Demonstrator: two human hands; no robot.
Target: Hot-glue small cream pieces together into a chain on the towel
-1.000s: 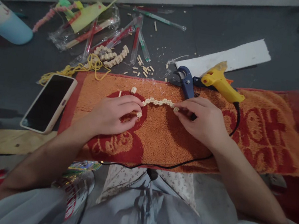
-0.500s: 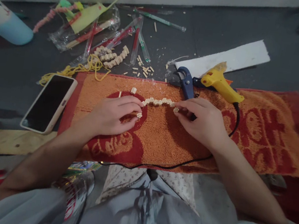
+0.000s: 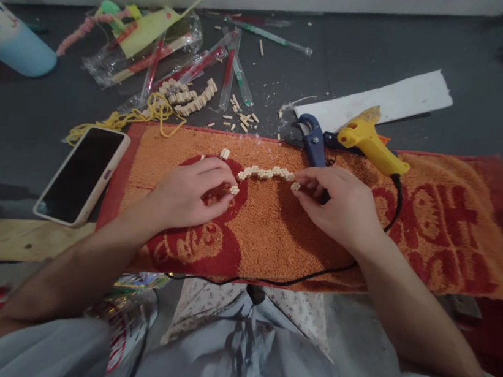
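Observation:
A wavy row of small bundles of cut wooden sticks (image 3: 266,172) lies on the orange towel (image 3: 268,234). Left of the row, my left hand (image 3: 195,196) has its thumb and fingers closed around a single stick bundle (image 3: 234,190), its end showing between the fingertips. My right hand (image 3: 339,206) is at the row's right end, index fingertip against it. Another small stick bundle (image 3: 295,186) sits in that hand, between thumb and index finger. Beyond my left hand, one loose bundle (image 3: 225,154) stands on the towel.
A yellow glue gun (image 3: 373,139) and blue cutters (image 3: 313,140) lie at the towel's back edge, by a white strip (image 3: 384,98). A black cord (image 3: 295,279) crosses the towel. A phone (image 3: 81,175), yellow string (image 3: 121,119), cut sticks (image 3: 244,119) and packaged sticks (image 3: 189,60) lie around.
My left fingers have drawn back slightly from the row's left end, which now shows fully. The bundle in them shifted slightly up. My right hand has hardly moved.

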